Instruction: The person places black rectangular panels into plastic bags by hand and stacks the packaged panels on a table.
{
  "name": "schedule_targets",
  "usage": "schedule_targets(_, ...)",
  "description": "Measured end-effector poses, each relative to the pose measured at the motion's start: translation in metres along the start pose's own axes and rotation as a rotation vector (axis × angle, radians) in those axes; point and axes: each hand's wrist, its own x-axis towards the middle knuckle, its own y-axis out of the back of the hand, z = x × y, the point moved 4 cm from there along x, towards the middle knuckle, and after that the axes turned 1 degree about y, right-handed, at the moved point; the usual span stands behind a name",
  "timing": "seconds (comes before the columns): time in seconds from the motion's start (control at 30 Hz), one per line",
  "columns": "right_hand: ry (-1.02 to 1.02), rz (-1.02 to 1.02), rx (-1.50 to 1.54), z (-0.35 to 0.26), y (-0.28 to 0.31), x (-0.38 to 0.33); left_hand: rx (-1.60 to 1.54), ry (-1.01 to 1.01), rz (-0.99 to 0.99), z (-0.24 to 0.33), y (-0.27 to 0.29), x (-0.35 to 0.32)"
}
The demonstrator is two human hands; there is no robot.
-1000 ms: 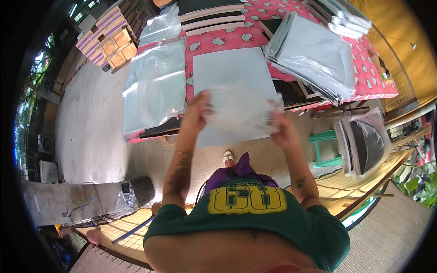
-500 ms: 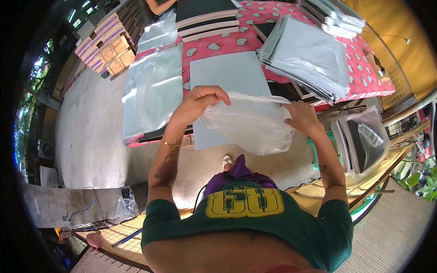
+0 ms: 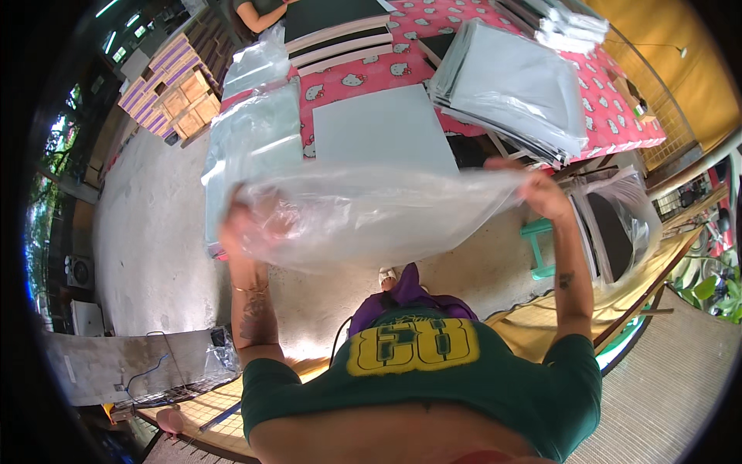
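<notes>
A clear plastic bag [image 3: 371,220] is stretched wide between my two hands, in front of the table's near edge. My right hand [image 3: 543,195] is closed on its right end. At the other end my left hand [image 3: 251,220] grips the film; motion blurs it, and its fingers show partly through the plastic. Just beyond the bag lies a flat pale grey board [image 3: 379,127], its near part covered by the film. Left of the board is a pile of plastic-wrapped pale sheets [image 3: 259,139]. A stack of bagged flat panels [image 3: 514,85] rests at the right.
The table has a pink patterned cover [image 3: 352,80]. Black-topped panels [image 3: 336,23] are stacked at its far side, near another person's arm [image 3: 259,17]. A green stool [image 3: 537,247] and more bagged panels [image 3: 614,232] stand at right; boxes [image 3: 178,85] are piled far left.
My hands have moved apart, the left one outward to the left and the right one slightly right. The plastic bag has gone from bunched to spread out wide.
</notes>
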Motion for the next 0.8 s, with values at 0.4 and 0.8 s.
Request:
schedule_targets(0.4, -0.007, -0.416, 0.065, 0.030, -0.047, -0.002, -0.724, 0.402, 0.311, -0.037, -0.041, -0.010)
schedule_targets(0.8, -0.023, -0.691, 0.974, 0.074, -0.118, -0.055, 1.145, -0.710, 0.023, -0.111, -0.058, -0.108)
